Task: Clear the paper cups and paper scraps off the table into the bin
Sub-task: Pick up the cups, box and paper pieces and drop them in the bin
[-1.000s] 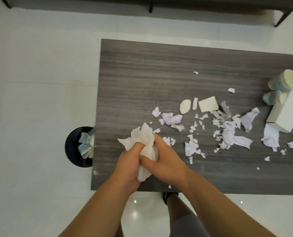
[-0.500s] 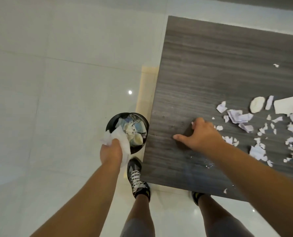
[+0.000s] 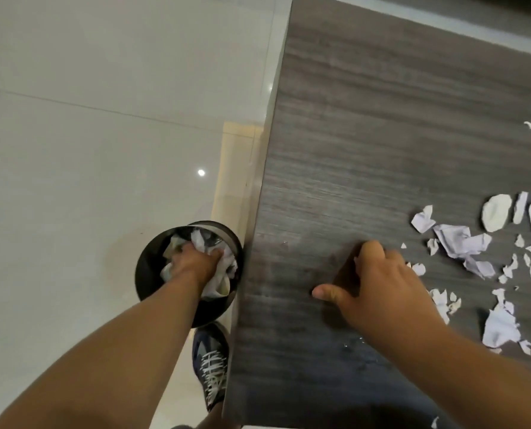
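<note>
Crumpled paper wad (image 3: pixel 219 281) inside black bin (image 3: pixel 152 274) beside table (image 3: pixel 382 134) edge, clutched by left hand (image 3: pixel 196 261). Right hand (image 3: pixel 378 284) flat on tabletop, fingers spread, holding nothing. Paper scraps (image 3: pixel 462 243) just right. Dark sneaker (image 3: pixel 211 363) below bin.

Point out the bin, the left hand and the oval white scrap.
bin (image 3: pixel 148 275), head view, left inner wall.
left hand (image 3: pixel 196 260), head view, back of hand.
oval white scrap (image 3: pixel 495 212), head view, its middle.

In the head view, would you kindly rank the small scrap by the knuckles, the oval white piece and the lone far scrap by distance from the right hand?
From the right hand:
1. Small scrap, beside the knuckles.
2. Oval white piece, farther right.
3. Lone far scrap, toward the table's far side.
</note>
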Tool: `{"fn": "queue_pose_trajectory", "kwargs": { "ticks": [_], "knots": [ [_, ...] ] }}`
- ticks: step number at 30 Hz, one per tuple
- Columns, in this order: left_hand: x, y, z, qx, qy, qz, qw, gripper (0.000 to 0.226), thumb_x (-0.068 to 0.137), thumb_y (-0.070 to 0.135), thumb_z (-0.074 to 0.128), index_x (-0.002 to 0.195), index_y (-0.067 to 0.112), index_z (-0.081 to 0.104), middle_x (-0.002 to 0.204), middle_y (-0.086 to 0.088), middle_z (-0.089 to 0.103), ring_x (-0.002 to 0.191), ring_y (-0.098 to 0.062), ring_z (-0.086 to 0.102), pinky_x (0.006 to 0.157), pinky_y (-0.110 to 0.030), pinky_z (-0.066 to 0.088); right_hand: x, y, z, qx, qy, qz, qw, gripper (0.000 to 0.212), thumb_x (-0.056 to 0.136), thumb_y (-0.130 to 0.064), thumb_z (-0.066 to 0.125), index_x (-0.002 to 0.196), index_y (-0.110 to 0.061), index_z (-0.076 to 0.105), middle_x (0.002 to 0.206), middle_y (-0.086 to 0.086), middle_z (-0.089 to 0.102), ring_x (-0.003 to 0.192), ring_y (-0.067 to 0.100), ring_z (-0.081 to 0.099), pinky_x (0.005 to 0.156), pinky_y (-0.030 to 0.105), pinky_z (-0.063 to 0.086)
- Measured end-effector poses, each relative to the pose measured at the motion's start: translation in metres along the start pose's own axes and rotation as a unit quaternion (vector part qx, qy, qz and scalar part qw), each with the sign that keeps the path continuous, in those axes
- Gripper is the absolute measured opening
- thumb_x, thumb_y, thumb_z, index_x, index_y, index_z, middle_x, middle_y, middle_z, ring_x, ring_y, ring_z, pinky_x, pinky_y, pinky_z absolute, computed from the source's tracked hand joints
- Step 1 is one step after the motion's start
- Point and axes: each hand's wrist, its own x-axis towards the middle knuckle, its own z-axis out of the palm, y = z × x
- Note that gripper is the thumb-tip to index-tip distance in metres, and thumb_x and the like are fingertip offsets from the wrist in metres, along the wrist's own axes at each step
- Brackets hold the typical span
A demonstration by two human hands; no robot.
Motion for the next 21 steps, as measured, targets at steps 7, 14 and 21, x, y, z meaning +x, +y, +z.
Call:
{"fn": "queue_pose_trajectory", "kwargs": {
  "ticks": [7, 14, 21],
  "knots": [
    [-0.055, -0.009, -0.028, -0.020, 0.062, 0.037, 0.997, 0.124, 0.074, 0.084, 0.075, 0.170, 0.029, 0.018, 0.177, -0.010, 0.013, 0.160, -0.045, 0.021, 0.126, -0.066, 0.025, -0.002, -0.001, -0.002, 0.005, -0.001, -0.007, 1.000, 0.082, 0.073, -0.084, 0.070, 0.119, -0.021, 0.045, 0.121, 0.008, 0.055, 0.115, 0.031, 0.060, 0.097, 0.041, 0.050],
    [-0.169, -0.018, -0.072, -0.060, 0.170, 0.152, 0.972, 0.023, 0.105, 0.039, 0.059, 0.105, 0.022, 0.075, 0.106, -0.016, 0.078, 0.097, -0.041, 0.070, 0.078, -0.038, 0.045, -0.010, -0.004, -0.017, -0.005, -0.030, -0.014, 0.999, 0.086, 0.081, -0.080, 0.070, 0.131, -0.015, 0.045, 0.136, 0.016, 0.053, 0.130, 0.034, 0.054, 0.111, 0.042, 0.044],
    [-0.302, 0.045, -0.026, -0.063, 0.172, 0.252, 0.950, 0.014, 0.100, 0.040, 0.061, 0.088, 0.042, 0.067, 0.081, 0.016, 0.071, 0.074, -0.013, 0.060, 0.074, -0.039, 0.046, -0.005, 0.058, -0.026, 0.428, 0.051, 0.052, 0.901, 0.017, 0.096, -0.035, 0.061, 0.084, -0.023, 0.060, 0.094, -0.004, 0.065, 0.085, 0.015, 0.066, 0.085, 0.036, 0.058]
  ]
}}
